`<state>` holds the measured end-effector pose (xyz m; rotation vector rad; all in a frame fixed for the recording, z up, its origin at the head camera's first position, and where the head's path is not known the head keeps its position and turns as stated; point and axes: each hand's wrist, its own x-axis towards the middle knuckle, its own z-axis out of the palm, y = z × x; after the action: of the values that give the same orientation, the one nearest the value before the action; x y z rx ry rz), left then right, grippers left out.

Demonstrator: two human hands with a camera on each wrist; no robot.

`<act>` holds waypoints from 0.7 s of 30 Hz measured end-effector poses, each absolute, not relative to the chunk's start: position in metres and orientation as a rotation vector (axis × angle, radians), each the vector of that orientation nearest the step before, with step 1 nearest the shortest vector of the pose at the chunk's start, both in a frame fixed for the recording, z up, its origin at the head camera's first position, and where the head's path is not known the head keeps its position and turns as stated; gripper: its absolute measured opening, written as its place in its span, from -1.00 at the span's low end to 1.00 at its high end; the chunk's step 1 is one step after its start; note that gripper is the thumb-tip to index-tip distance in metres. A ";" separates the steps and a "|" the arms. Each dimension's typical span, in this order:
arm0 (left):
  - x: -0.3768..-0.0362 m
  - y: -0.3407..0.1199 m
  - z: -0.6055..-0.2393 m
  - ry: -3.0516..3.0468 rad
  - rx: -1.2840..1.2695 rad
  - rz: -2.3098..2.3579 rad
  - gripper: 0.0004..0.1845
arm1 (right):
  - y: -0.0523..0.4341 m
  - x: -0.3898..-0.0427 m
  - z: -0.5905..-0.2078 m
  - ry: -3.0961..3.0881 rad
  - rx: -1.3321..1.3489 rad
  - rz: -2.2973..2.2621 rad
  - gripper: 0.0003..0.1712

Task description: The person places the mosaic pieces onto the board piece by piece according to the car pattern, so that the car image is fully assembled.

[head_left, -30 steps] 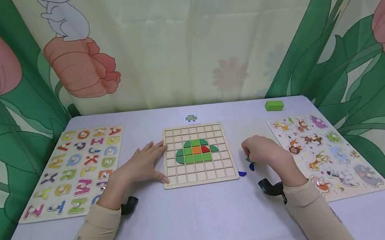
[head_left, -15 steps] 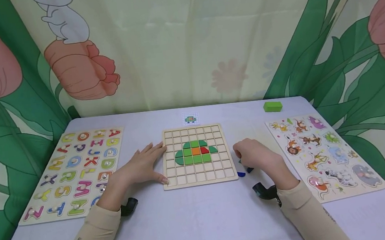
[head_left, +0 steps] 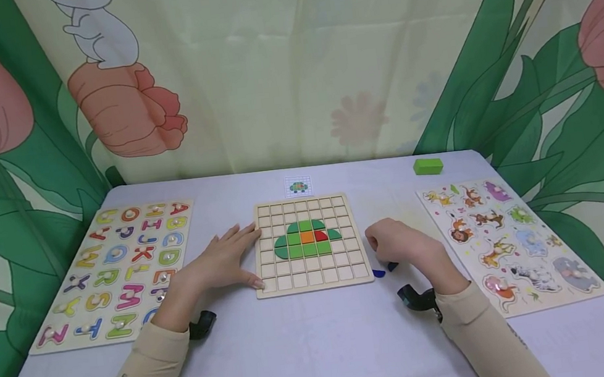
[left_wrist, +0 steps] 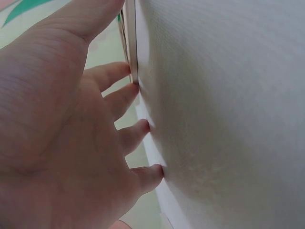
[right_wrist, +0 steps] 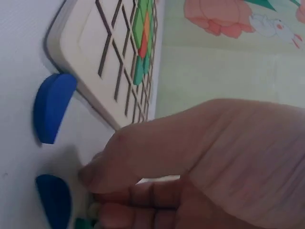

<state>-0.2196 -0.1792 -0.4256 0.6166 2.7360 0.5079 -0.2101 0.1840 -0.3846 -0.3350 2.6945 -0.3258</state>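
Note:
A wooden grid board (head_left: 361,269) lies mid-table with green, orange and red pieces (head_left: 307,237) set in a dome shape. My left hand (head_left: 229,256) lies flat beside its left edge, and the straight fingers (left_wrist: 119,74) touch the board's rim. My right hand (head_left: 396,243) sits just off the board's right edge with its fingers curled. In the right wrist view its fingertips (right_wrist: 97,210) pinch a small green piece (right_wrist: 84,223), mostly hidden at the frame's bottom. Two blue curved pieces (right_wrist: 53,112) (right_wrist: 53,200) lie on the cloth beside that hand, close to the board's corner (right_wrist: 71,57).
An alphabet peg puzzle (head_left: 120,265) lies at the left and an animal peg puzzle (head_left: 509,239) at the right. A green block (head_left: 427,166) and a small pattern card (head_left: 298,185) sit near the table's far edge. A flowered curtain hangs behind.
My right hand has slid left along the table, from beside the animal puzzle towards the board's right edge. The left hand has stayed put.

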 end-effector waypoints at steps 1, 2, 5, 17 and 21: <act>-0.220 -0.179 -0.426 2.733 0.616 0.507 0.28 | 0.185 -0.210 -0.383 2.697 -0.335 -0.322 -0.81; -0.220 -0.179 -0.425 2.731 0.616 0.507 0.28 | 0.186 -0.209 -0.381 2.700 -0.333 -0.320 -0.82; -0.220 -0.178 -0.425 2.724 0.617 0.505 0.29 | 0.192 -0.208 -0.372 2.729 -0.336 -0.281 -0.85; -0.220 -0.178 -0.422 2.713 0.617 0.505 0.29 | 0.205 -0.207 -0.366 2.688 -0.187 -0.203 -0.93; -0.221 -0.179 -0.423 2.715 0.629 0.510 0.30 | 0.206 -0.209 -0.367 2.720 -0.110 -0.190 -0.84</act>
<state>-0.2209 -0.1786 -0.4227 0.6287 2.7153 0.5105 -0.2092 0.2064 -0.3672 -0.1099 2.7196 -0.1896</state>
